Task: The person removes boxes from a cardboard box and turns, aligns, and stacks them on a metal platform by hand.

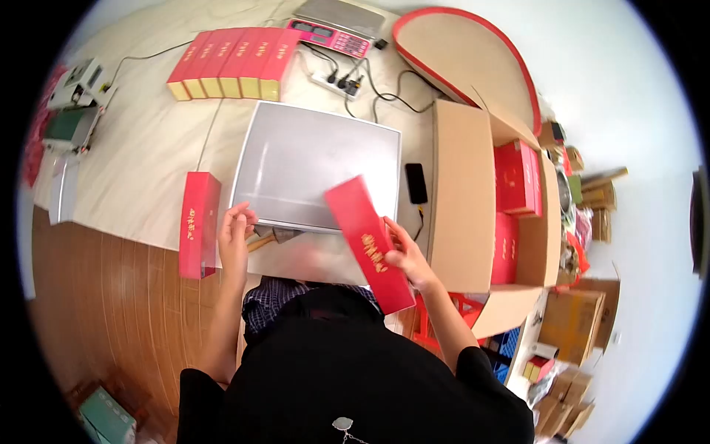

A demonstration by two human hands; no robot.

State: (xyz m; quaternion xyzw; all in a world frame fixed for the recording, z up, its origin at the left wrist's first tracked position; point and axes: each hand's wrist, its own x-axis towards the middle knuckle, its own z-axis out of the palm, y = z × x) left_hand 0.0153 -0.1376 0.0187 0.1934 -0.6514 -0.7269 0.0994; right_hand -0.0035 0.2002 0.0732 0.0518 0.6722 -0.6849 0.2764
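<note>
In the head view, think of a clock laid around the flat gray slab (310, 159) on the table (140, 140).

At 4 to 5 o'clock, the right hand (407, 255) pinches the long red box (370, 248) by its side. The box tilts and covers a corner of the slab. It looks a bit fuzzy, and some of the fingers are hard to make out.

At 8 o'clock, the left hand (235, 226) is by the slab's corner, fingers a little bent and a bit apart, holding nothing. I can't tell if they touch the slab. Just past it is another red box (194, 226).

At 7 o'clock, a wooden handle (260, 243) pokes out; the rest is partly hidden. At 11 o'clock is a row of red boxes (240, 59). At 3 o'clock are a black phone (416, 183) and a big carton (462, 196), whose flaps hide part of the red boxes inside.
</note>
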